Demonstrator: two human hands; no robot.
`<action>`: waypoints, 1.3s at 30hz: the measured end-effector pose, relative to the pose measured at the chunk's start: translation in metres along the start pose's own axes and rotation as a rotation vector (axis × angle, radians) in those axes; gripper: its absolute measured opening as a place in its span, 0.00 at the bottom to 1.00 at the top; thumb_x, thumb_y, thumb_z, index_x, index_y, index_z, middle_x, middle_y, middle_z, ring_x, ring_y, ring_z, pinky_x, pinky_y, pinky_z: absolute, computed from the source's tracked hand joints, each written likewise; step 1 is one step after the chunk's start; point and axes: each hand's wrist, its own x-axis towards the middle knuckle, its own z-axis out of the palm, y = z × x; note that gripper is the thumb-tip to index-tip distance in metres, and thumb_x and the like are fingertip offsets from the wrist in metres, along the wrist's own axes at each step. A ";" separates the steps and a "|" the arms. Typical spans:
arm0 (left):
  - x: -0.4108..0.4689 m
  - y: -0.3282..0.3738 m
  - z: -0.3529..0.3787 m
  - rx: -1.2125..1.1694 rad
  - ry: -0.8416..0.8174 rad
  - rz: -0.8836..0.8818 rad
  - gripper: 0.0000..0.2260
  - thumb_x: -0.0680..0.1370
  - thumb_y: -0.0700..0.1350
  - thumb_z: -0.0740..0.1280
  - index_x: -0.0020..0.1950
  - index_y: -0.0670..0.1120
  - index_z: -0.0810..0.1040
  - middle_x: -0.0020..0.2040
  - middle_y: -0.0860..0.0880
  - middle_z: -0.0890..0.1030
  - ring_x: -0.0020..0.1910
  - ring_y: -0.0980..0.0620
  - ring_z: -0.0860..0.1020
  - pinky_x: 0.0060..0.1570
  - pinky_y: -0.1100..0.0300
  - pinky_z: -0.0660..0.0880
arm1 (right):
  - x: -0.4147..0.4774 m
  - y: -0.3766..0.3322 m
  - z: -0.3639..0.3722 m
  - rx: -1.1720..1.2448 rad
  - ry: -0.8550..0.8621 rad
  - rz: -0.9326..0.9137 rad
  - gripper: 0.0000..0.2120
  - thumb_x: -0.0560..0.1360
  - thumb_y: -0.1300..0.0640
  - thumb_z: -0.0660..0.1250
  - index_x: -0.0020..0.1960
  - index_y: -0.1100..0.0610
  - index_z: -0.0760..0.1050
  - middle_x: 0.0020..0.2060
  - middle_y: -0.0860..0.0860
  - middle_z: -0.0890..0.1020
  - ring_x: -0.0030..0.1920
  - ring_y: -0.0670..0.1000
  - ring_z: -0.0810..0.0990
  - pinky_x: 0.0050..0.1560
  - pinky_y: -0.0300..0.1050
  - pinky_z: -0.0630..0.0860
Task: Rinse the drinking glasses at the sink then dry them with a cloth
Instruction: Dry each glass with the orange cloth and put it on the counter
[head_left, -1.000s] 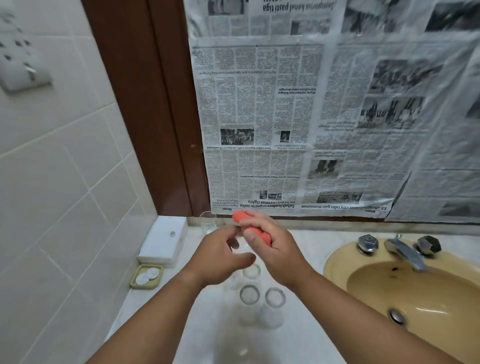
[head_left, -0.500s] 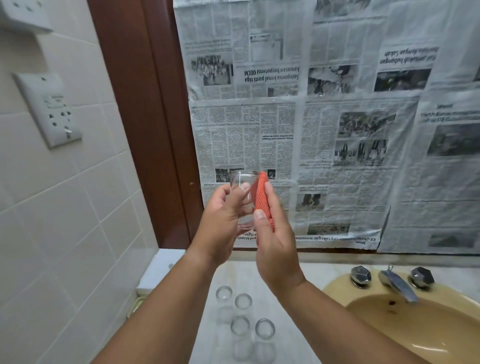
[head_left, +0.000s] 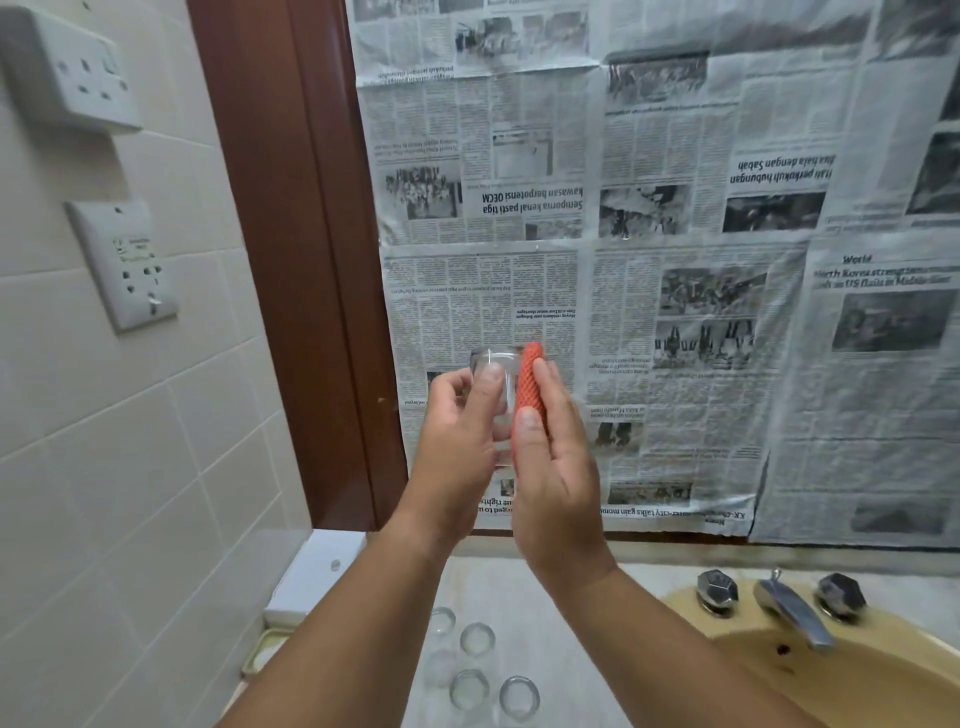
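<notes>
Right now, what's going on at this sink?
The person's left hand holds a clear drinking glass up at chest height. The right hand pinches an orange cloth against the glass's side. Four other glasses stand on the counter below, left of the yellow sink.

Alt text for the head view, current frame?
The left hand holds a clear drinking glass up while the right hand presses an orange cloth against its side. Four more glasses stand on the counter below, left of a yellow sink.
</notes>
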 end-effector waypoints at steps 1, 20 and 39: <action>-0.003 0.000 0.002 0.008 -0.017 0.018 0.18 0.86 0.57 0.64 0.67 0.44 0.75 0.54 0.44 0.82 0.46 0.51 0.84 0.41 0.57 0.80 | 0.010 -0.002 -0.004 0.033 -0.003 0.029 0.25 0.85 0.49 0.55 0.82 0.43 0.62 0.80 0.38 0.66 0.80 0.38 0.62 0.82 0.52 0.61; -0.009 0.022 0.015 0.018 0.010 0.095 0.26 0.82 0.68 0.63 0.66 0.48 0.76 0.63 0.41 0.81 0.57 0.41 0.82 0.49 0.56 0.80 | 0.017 -0.020 -0.015 0.083 -0.062 -0.037 0.24 0.88 0.51 0.54 0.84 0.46 0.60 0.80 0.41 0.68 0.80 0.43 0.65 0.80 0.56 0.66; -0.017 0.021 0.034 0.091 -0.076 0.096 0.17 0.87 0.58 0.60 0.64 0.48 0.79 0.54 0.43 0.86 0.51 0.47 0.86 0.49 0.53 0.79 | 0.042 -0.026 -0.032 -0.018 0.097 -0.044 0.25 0.85 0.44 0.54 0.82 0.43 0.62 0.75 0.49 0.76 0.75 0.51 0.75 0.74 0.60 0.73</action>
